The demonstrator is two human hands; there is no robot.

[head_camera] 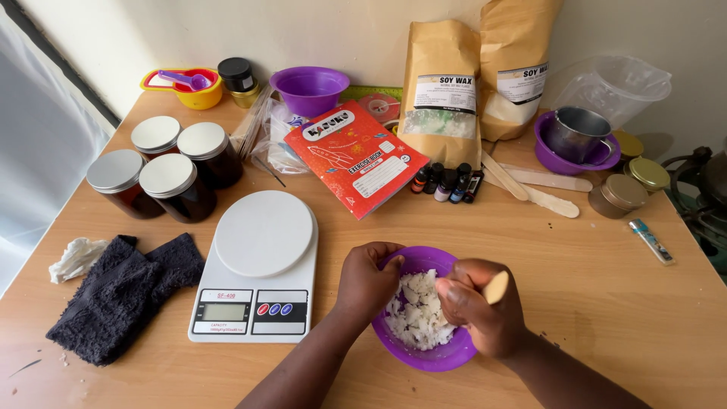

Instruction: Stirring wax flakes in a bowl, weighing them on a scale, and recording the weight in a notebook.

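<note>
While the left hand (369, 279) grips the rim of the purple bowl (424, 357) on the counter (591, 273), white wax flakes (415, 312) fill it. The right hand's (475, 309) fingers (453, 299) are clenched around a wooden stick (496, 287), just above the flakes, beside the kitchen scale (259, 266).

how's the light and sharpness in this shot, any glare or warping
Head view: soft, even daylight, brightest at the white curtain on the left; mild sheen on the silver jar lids; short soft shadows under the kitchen scale. Hands over the purple bowl look sharp, without motion blur. Wide-lens warping bends the wooden table edges outward.
</note>
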